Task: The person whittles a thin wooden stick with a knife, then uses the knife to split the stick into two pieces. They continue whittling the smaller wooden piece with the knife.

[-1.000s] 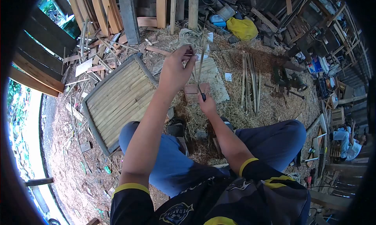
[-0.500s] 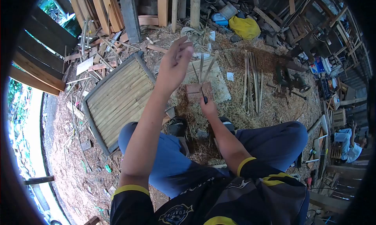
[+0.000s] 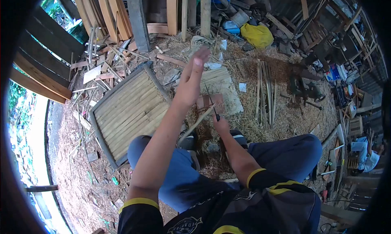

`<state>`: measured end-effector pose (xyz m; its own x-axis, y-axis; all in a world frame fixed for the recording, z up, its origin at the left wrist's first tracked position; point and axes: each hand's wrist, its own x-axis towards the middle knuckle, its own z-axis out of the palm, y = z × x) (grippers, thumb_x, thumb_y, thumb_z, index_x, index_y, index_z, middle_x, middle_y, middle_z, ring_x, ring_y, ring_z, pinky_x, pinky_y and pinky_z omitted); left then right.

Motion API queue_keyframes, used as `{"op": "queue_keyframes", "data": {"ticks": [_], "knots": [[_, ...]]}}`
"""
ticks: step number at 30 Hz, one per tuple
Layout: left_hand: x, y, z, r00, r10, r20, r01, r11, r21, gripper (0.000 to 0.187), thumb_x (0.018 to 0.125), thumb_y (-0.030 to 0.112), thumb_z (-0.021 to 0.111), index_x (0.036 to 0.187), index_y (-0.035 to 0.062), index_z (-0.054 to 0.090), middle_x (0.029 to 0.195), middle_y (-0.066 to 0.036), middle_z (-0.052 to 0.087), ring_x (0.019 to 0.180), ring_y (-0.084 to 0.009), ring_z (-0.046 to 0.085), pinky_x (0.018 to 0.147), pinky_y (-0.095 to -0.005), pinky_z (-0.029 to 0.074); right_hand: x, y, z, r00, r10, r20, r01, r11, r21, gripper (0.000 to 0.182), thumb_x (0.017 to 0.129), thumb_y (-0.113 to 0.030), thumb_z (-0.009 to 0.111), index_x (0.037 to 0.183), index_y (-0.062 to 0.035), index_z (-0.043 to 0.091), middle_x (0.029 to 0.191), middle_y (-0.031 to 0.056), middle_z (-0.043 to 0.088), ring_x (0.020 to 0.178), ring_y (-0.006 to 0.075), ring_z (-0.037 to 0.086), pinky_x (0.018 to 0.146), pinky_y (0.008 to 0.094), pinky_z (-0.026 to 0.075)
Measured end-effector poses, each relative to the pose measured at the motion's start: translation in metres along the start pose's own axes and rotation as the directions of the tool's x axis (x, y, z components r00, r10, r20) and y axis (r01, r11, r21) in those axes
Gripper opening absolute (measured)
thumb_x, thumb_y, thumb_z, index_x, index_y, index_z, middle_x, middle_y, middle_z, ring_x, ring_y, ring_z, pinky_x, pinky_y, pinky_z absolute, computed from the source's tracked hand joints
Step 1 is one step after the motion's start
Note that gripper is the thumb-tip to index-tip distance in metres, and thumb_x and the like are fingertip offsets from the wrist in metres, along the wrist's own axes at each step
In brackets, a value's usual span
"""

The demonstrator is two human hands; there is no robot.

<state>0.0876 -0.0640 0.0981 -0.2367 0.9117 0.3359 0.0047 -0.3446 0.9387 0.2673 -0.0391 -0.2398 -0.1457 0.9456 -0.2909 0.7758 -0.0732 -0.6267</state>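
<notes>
My left hand (image 3: pixel 190 83) is raised in front of me, fingers stretched out and blurred at the tips, with nothing in it. Lower and to its right, my right hand (image 3: pixel 221 126) grips the black handle of a knife (image 3: pixel 217 117), whose thin blade points up and away from me. Beneath the blade lies a reddish block (image 3: pixel 216 98) on a pale, worn board (image 3: pixel 231 94). A bamboo strip (image 3: pixel 198 124) slants from beside the knife down towards my left shoe (image 3: pixel 187 142), touched by neither set of fingers.
To the left lies a framed panel of bamboo slats (image 3: pixel 130 112). Several long thin strips (image 3: pixel 266 93) rest on the shavings-covered ground at right. Planks (image 3: pixel 118 14) lean at the back, near a yellow bundle (image 3: pixel 256 35). Another person (image 3: pixel 366 154) sits far right.
Two strips stood upright by the blade; now one strip slants low at its left. My left hand's fingers have straightened. The knife stays in my right hand.
</notes>
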Motion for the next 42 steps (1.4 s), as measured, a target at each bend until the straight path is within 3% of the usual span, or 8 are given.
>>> {"op": "queue_keyframes", "data": {"ticks": [8,11,14,20,28,31,36,42], "knots": [[0.0,-0.003,-0.003,0.969,-0.247,-0.011,0.247,0.967,0.063,0.076,0.103,0.064,0.04,0.141,-0.0007,0.052,0.14,-0.018,0.058,0.132,-0.0306,0.054,0.115,-0.0436,0.037,-0.017,-0.004,-0.009,0.997,0.074,0.023,-0.077,0.983,0.164,0.068,0.095,-0.057,0.056,0.098,0.0102,0.069,0.087,0.0327,0.069,0.086,0.0469,0.07,0.076,0.0528,0.055],[-0.002,-0.005,-0.008,0.951,-0.303,-0.06,0.305,0.896,0.323,0.063,0.103,0.055,0.049,0.13,-0.0006,0.062,0.125,-0.02,0.066,0.12,-0.0307,0.062,0.105,-0.0405,0.044,0.043,0.073,0.04,0.984,0.107,0.142,-0.119,0.99,0.077,0.058,0.096,-0.057,0.058,0.098,0.0006,0.069,0.073,0.0171,0.069,0.059,0.0332,0.067,0.061,0.0472,0.054],[-0.008,0.0,-0.006,0.952,-0.301,-0.062,0.28,0.767,0.577,0.053,0.101,0.049,0.056,0.119,0.0009,0.067,0.109,-0.023,0.071,0.105,-0.0332,0.069,0.093,-0.0401,0.05,0.026,0.047,-0.002,0.865,0.233,0.443,-0.464,0.709,0.532,0.053,0.098,-0.056,0.057,0.093,-0.0035,0.064,0.062,0.0044,0.055,0.043,0.0186,0.05,0.047,0.038,0.044],[-0.012,-0.029,-0.003,0.887,-0.46,0.046,0.287,0.626,0.725,0.056,0.102,0.053,0.051,0.118,0.0024,0.068,0.109,-0.022,0.069,0.104,-0.035,0.067,0.092,-0.0429,0.05,-0.016,0.022,-0.06,0.773,0.183,0.607,-0.624,0.389,0.677,0.048,0.093,-0.054,0.068,0.098,-0.0074,0.059,0.062,0.0013,0.047,0.045,0.0149,0.043,0.048,0.0353,0.04],[-0.016,-0.048,-0.008,0.815,-0.58,-0.002,0.351,0.491,0.798,0.059,0.101,0.052,0.05,0.116,-0.0016,0.067,0.1,-0.024,0.071,0.095,-0.0393,0.069,0.089,-0.0468,0.052,-0.004,0.027,-0.09,0.884,0.242,0.4,-0.466,0.521,0.715,0.034,0.091,-0.038,0.073,0.08,-0.009,0.061,0.061,0.0022,0.053,0.047,0.0155,0.048,0.048,0.0365,0.042],[-0.025,-0.094,-0.022,0.879,-0.466,0.097,0.121,0.417,0.901,0.06,0.101,0.052,0.048,0.11,-0.0033,0.07,0.094,-0.025,0.072,0.089,-0.041,0.071,0.084,-0.0488,0.054,0.001,0.02,-0.111,0.912,0.281,0.299,-0.41,0.596,0.69,0.033,0.092,-0.036,0.072,0.08,-0.0075,0.06,0.06,0.0017,0.052,0.046,0.0148,0.048,0.047,0.0363,0.041],[-0.058,-0.135,-0.001,0.73,-0.67,0.133,0.13,0.327,0.936,0.06,0.099,0.052,0.051,0.098,-0.0039,0.073,0.089,-0.024,0.074,0.082,-0.0401,0.072,0.079,-0.0487,0.056,-0.009,0.004,-0.15,0.91,0.313,0.271,-0.41,0.59,0.695,0.033,0.093,-0.035,0.07,0.084,-0.0055,0.061,0.059,-0.0003,0.05,0.045,0.0133,0.046,0.044,0.0353,0.04],[-0.132,-0.178,0.027,0.24,-0.971,0.016,0.576,0.156,0.802,0.05,0.093,0.043,0.065,0.095,-0.0068,0.071,0.082,-0.021,0.074,0.066,-0.0322,0.074,0.056,-0.0443,0.061,-0.016,0.001,-0.171,0.926,0.265,0.269,-0.376,0.574,0.728,0.035,0.092,-0.036,0.072,0.081,-0.0057,0.059,0.056,0.0003,0.048,0.042,0.0142,0.046,0.043,0.0374,0.041]]}}
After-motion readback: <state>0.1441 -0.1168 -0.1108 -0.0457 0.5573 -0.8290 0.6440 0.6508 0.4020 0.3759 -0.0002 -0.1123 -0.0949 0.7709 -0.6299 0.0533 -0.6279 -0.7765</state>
